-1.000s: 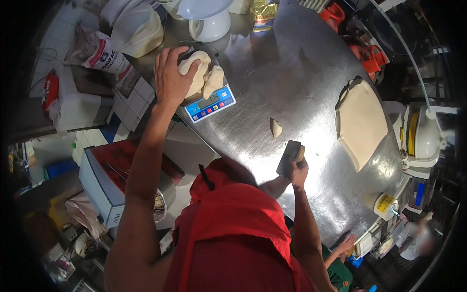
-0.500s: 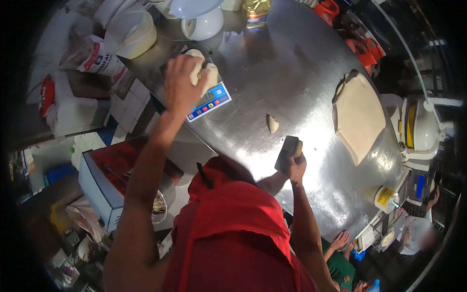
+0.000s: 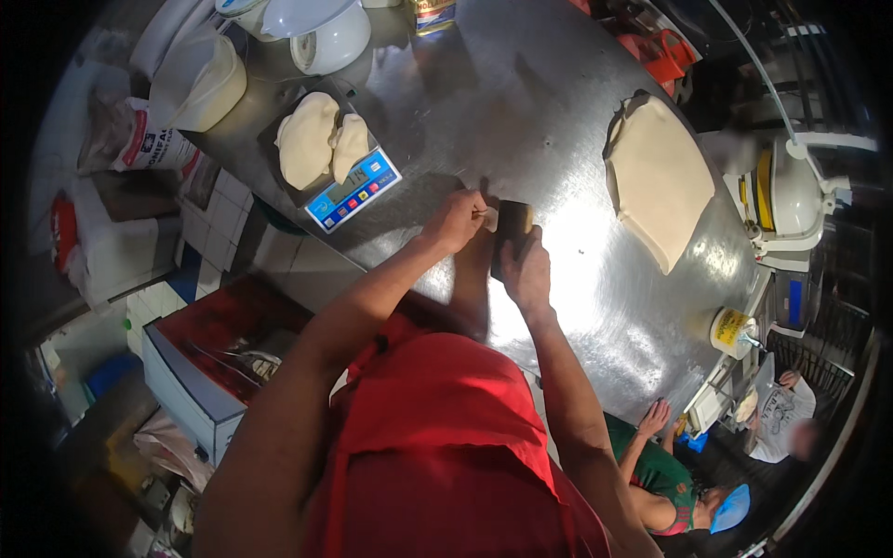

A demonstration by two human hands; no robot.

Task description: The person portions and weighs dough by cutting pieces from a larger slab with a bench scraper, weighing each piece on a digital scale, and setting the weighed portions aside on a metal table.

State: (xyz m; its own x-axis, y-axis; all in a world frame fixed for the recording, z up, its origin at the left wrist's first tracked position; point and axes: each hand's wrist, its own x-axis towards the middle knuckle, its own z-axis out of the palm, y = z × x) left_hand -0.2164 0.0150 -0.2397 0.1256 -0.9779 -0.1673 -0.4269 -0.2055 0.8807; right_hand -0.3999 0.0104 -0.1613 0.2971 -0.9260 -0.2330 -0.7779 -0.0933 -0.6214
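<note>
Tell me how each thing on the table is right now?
Left hand: pinching a small dough bit.
Right hand: gripping a dark scraper, blade down on the table.
Scale: switched on, two dough lumps on top.
Flat dough sheet: lying untouched.
Yellow cup: upright.

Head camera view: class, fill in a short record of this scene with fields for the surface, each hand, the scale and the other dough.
surface: round steel table
left hand: left hand pinches a small dough piece on the table
right hand: right hand grips a dark scraper, set against that piece
scale: digital scale at the table's left edge, carrying two dough lumps
other dough: flat dough slab on the table's right side
nearby: white bowl beyond the scale; yellow tub at the right rim
</note>
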